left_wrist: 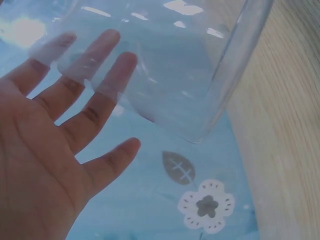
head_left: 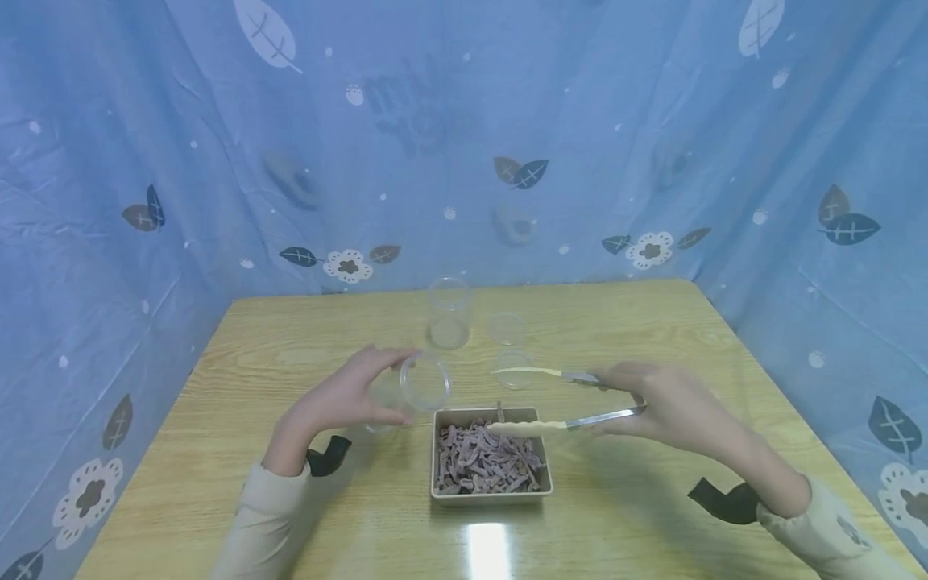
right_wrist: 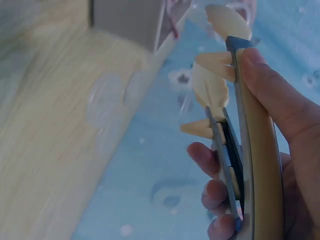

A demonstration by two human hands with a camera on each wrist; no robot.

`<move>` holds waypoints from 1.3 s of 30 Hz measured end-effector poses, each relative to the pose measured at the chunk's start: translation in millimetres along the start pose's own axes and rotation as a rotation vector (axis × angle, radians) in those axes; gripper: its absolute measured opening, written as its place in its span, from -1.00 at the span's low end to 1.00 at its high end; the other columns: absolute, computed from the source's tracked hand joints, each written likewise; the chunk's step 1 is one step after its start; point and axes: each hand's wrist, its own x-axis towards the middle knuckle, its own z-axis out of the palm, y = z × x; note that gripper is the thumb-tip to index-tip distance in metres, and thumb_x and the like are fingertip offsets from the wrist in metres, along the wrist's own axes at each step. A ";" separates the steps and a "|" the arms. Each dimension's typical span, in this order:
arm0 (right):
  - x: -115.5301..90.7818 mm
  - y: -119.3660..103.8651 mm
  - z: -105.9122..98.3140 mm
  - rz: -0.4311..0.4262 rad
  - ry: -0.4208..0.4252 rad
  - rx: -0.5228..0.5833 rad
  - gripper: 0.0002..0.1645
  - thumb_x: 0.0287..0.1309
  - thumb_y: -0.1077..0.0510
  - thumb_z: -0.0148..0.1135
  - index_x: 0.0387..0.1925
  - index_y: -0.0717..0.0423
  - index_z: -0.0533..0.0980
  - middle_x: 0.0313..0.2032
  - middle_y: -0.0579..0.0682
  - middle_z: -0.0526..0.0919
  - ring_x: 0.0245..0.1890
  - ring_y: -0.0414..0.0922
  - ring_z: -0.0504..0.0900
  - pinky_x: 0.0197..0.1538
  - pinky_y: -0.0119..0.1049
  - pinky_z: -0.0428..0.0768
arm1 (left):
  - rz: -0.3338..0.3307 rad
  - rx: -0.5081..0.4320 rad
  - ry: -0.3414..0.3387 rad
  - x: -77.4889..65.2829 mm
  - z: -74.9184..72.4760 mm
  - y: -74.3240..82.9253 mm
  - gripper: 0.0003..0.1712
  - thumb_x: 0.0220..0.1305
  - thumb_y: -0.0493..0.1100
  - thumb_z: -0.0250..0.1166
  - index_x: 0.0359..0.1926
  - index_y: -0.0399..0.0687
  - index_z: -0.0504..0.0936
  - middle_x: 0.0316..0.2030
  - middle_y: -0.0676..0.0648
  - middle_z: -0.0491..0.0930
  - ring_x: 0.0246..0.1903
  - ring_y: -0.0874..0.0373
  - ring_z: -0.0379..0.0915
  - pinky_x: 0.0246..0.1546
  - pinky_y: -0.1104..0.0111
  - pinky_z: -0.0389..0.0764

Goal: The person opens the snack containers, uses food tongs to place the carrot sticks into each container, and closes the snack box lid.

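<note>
My left hand (head_left: 344, 395) grips a clear plastic jar (left_wrist: 175, 65), tilted so its round mouth faces right, beside the tray's back left corner. In my right hand (head_left: 667, 403) is a pair of tongs (right_wrist: 260, 150) with metal arms and cream scalloped tips. The tongs' arms are spread wide, with nothing between the tips. Their nearer tip overlaps the back right of a light rectangular tray (head_left: 493, 501) in the head view. Purple-grey strips (head_left: 482, 459) of food lie heaped in it, and one strip (head_left: 500, 412) pokes up at the back rim.
Another clear jar (head_left: 449, 314) stands upright at the back of the wooden table (head_left: 616, 322). To its right lie two clear round lids (head_left: 507, 328), the nearer lid (head_left: 514, 369) behind the tongs' far tip. A blue patterned curtain (head_left: 449, 145) hangs round the table.
</note>
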 end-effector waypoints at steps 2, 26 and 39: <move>1.2 -8.4 -0.5 -0.032 -0.018 -0.010 -0.22 -0.29 -0.36 0.38 -0.04 0.01 0.59 -0.26 -0.18 0.68 -0.49 -0.42 0.51 -0.51 -0.52 0.48 | -0.003 -0.002 -0.014 -3.0 -1.1 2.6 0.08 -0.23 0.39 0.37 0.32 0.04 0.27 0.07 0.10 0.46 0.03 0.15 0.35 0.38 -0.03 -0.08; 17.3 -30.2 22.2 -0.112 -0.186 -0.039 -0.21 -0.13 -0.48 0.10 -0.06 0.00 0.60 -0.46 -0.24 0.57 -0.66 -0.46 0.31 -0.67 -0.62 0.26 | -0.040 -0.160 -0.182 -13.7 4.9 13.8 0.00 -0.25 0.19 0.51 0.29 0.30 0.27 0.01 0.22 0.39 0.02 0.15 0.36 0.03 0.08 0.47; 21.1 -21.8 32.3 -0.120 -0.149 -0.029 -0.25 -0.06 -0.41 0.12 -0.04 0.05 0.59 -0.40 -0.17 0.63 -0.62 -0.43 0.41 -0.61 -0.62 0.34 | -0.018 -0.191 -0.225 -14.6 6.7 14.9 -0.03 -0.23 0.24 0.47 0.28 0.31 0.27 0.01 0.20 0.39 0.02 0.12 0.35 0.04 0.07 0.46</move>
